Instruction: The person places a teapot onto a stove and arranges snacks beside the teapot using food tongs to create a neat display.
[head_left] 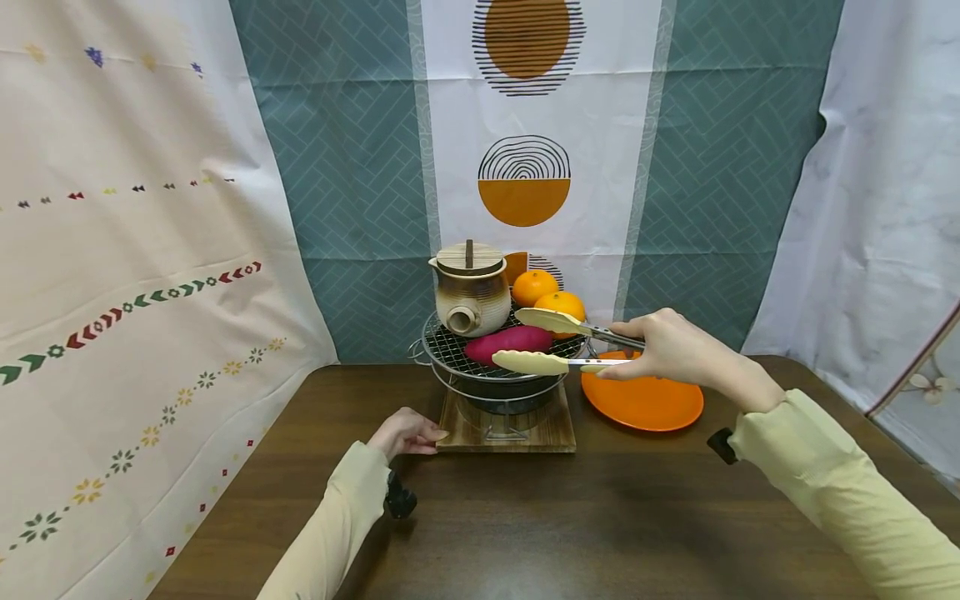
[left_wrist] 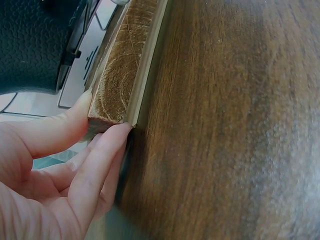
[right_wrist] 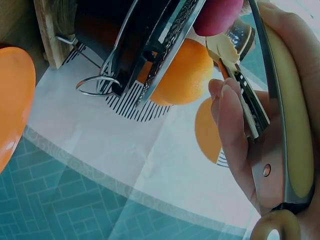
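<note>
My right hand (head_left: 660, 346) grips a pair of tongs (head_left: 531, 362) with cream tips, their arms spread apart. The tips hover over a purple sweet potato (head_left: 506, 340) lying on the black wire grill rack (head_left: 450, 354). In the right wrist view the handle of the tongs (right_wrist: 290, 115) lies along the palm. My left hand (head_left: 408, 432) pinches the left front corner of the wooden board (head_left: 480, 433) beneath the grill; the left wrist view shows thumb and fingers on the board's edge (left_wrist: 122, 75).
A clay teapot (head_left: 472, 287) with a wooden lid stands on the rack's left. Two oranges (head_left: 536, 286) sit at the back right of it. An orange plate (head_left: 645, 404) lies on the brown table (head_left: 540, 525) right of the board. Patterned cloths (head_left: 345, 167) hang behind and beside.
</note>
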